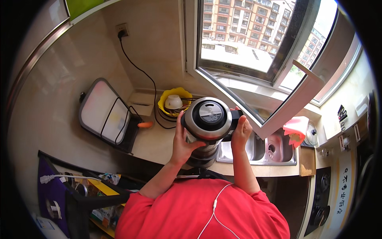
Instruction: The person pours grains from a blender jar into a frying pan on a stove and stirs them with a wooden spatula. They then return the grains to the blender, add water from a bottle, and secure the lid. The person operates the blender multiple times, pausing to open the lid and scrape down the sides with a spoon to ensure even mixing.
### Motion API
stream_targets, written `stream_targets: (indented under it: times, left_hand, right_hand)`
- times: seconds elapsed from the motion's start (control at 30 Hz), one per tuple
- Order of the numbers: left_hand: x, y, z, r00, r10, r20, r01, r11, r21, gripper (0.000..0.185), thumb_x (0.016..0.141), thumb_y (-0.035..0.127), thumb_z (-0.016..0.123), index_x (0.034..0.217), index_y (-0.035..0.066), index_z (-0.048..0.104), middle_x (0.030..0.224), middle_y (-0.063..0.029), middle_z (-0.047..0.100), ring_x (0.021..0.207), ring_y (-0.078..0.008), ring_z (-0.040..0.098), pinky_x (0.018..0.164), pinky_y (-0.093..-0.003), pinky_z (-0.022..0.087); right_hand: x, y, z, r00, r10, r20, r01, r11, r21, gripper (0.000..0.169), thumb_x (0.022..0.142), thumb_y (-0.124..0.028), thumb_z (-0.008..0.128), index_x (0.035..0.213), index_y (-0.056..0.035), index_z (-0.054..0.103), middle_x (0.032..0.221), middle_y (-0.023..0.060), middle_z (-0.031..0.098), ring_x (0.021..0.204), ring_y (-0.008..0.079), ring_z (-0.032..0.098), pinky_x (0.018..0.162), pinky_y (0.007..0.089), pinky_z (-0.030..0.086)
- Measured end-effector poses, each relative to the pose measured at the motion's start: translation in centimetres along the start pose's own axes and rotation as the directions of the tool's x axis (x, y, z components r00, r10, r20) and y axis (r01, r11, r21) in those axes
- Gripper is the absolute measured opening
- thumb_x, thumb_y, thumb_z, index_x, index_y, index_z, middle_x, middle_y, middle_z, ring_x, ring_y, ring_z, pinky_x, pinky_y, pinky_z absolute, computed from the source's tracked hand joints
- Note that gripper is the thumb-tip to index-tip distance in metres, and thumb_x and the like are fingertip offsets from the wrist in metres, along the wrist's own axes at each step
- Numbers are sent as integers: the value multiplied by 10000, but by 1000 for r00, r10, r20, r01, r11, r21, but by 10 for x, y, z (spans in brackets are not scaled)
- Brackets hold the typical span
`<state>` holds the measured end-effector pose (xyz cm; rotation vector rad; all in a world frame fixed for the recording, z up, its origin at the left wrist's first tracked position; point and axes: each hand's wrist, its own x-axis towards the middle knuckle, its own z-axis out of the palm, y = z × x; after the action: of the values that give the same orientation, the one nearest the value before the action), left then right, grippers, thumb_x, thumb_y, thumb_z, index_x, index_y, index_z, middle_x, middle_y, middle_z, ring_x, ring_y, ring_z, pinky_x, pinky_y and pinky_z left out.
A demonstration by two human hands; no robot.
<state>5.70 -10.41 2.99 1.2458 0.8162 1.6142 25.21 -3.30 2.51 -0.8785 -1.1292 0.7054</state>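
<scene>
Before my chest is the glass jug [194, 139] of what looks like a blender, topped by a round black and steel lid [209, 114]. My left hand [183, 142] cups the jug's left side, its thumb across the front. On the other side, my right hand [241, 134] grips the jug's black handle [235, 119]. Directly below the jug shows the dark, steel-banded base [202, 159] at the counter's front; whether the jug touches it is hidden from above.
Behind the jug sits a yellow basin [162, 97] with a white bowl [173, 102]. Left stand a cutting board [104, 110] in a black rack and an orange object [145, 124]. A double sink [256, 146] lies right, under an open window sash [286, 110]. A black cord [138, 69] runs from the wall socket.
</scene>
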Motion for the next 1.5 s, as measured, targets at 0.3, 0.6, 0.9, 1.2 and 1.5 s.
stream_targets:
  times: [0.3,0.6,0.9,1.2,1.5]
  left_hand:
    - [-2,-1,0,1000,6,3,-6,1000,19,1317,644,60,918,1595,162,13,1576,-101,296,1460,-257,297,1214,-420,201]
    - [-1,-6,-5,1000,-2,10,2,998,68,1326,633,94,934,1597,151,26,1595,-94,253,1468,-242,276,1223,-431,169]
    - [-1,-7,-4,1000,-27,-13,28,999,27,1393,641,106,931,1596,153,-83,1622,-100,192,1491,-242,223,1230,-434,133]
    - [-1,-8,-3,1000,3,21,-3,1000,18,1389,657,165,928,1591,136,-100,1647,-93,131,1516,-249,161,1229,-413,129]
    - [-4,-5,-8,1000,-7,2,7,1000,25,1358,637,46,912,1597,131,-44,1635,-85,168,1512,-246,175,1226,-405,146]
  right_hand:
    - [7,-8,-12,990,72,125,-82,993,80,531,992,-393,622,1256,67,639,1081,114,718,961,110,610,922,246,465]
    - [7,-11,-15,970,28,240,-7,996,-85,522,1042,-374,531,1348,48,565,1088,92,699,980,135,608,897,272,481]
    - [8,-15,-12,988,-2,154,40,969,-244,525,1036,-404,530,1376,-4,565,1108,133,700,994,128,597,925,274,463]
    - [3,3,-9,983,126,132,-152,965,212,589,1025,-401,539,1372,74,532,1209,158,681,1096,157,615,1014,286,442]
    - [10,-11,-9,984,22,176,-31,998,51,505,1027,-346,569,1324,62,587,1104,115,712,993,119,621,932,264,476]
